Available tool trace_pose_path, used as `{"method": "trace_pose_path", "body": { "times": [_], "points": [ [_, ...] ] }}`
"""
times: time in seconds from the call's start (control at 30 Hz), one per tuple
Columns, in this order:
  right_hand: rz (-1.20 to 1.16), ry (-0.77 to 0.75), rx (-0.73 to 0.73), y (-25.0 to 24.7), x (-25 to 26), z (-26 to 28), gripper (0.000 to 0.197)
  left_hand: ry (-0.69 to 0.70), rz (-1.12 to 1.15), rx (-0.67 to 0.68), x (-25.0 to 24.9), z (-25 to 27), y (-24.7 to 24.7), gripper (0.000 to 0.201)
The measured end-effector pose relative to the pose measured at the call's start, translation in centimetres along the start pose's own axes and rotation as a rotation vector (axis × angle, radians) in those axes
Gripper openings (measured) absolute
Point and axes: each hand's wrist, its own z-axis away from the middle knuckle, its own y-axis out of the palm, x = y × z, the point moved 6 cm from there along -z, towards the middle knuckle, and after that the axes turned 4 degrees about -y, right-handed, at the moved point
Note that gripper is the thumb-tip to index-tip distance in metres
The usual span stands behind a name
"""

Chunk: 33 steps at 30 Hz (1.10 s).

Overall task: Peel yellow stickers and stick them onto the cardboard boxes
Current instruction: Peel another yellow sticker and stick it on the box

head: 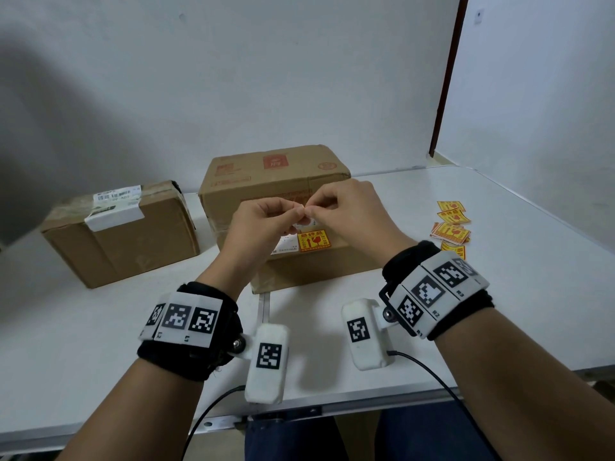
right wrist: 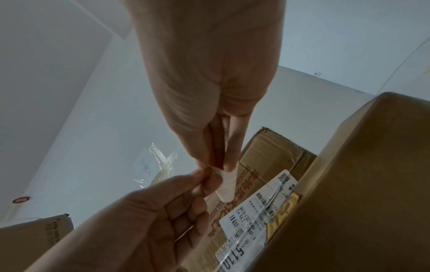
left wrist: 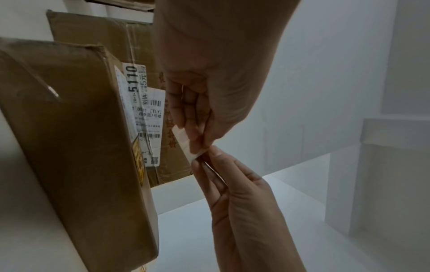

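Note:
Both hands meet in the air above the large cardboard box (head: pixel 293 271). My left hand (head: pixel 295 212) and right hand (head: pixel 314 207) pinch one small sticker (head: pixel 303 222) at its edges, its white backing facing me. In the left wrist view the left hand (left wrist: pixel 197 139) comes from above and the right hand (left wrist: pixel 209 153) from below, both on the pale sticker (left wrist: pixel 185 142). The right wrist view shows the right hand (right wrist: pixel 218 165), left hand (right wrist: pixel 209 175) and sticker (right wrist: pixel 227 184). One yellow sticker (head: pixel 312 241) is stuck on the box top beside a white shipping label (head: pixel 286 249).
A smaller taped cardboard box (head: pixel 126 241) stands to the left on the white table (head: pixel 499 294). A loose pile of yellow stickers (head: pixel 451 224) lies to the right of the large box. The wall is close behind both boxes. Cables hang from the wrist cameras at the table's near edge.

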Motion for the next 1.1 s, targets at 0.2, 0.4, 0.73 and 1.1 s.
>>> {"method": "trace_pose_path", "body": {
  "times": [0.2, 0.4, 0.73, 1.1],
  "points": [
    [0.048, -0.016, 0.043, 0.0, 0.3, -0.3, 0.012, 0.027, -0.133, -0.003, -0.6, -0.1, 0.0, 0.012],
    [0.108, -0.044, 0.035, 0.4, 0.5, 0.0, 0.011, 0.037, -0.217, -0.057, -1.2, 0.2, 0.0, 0.010],
    [0.041, -0.073, -0.083, 0.1, 0.1, 0.4, 0.009, 0.011, -0.081, -0.002, -0.7, 0.2, 0.3, 0.011],
    [0.178, -0.158, -0.087, -0.1, 1.1, 0.5, 0.015, -0.032, -0.061, -0.018, -1.1, 0.0, 0.2, 0.012]
  ]
}}
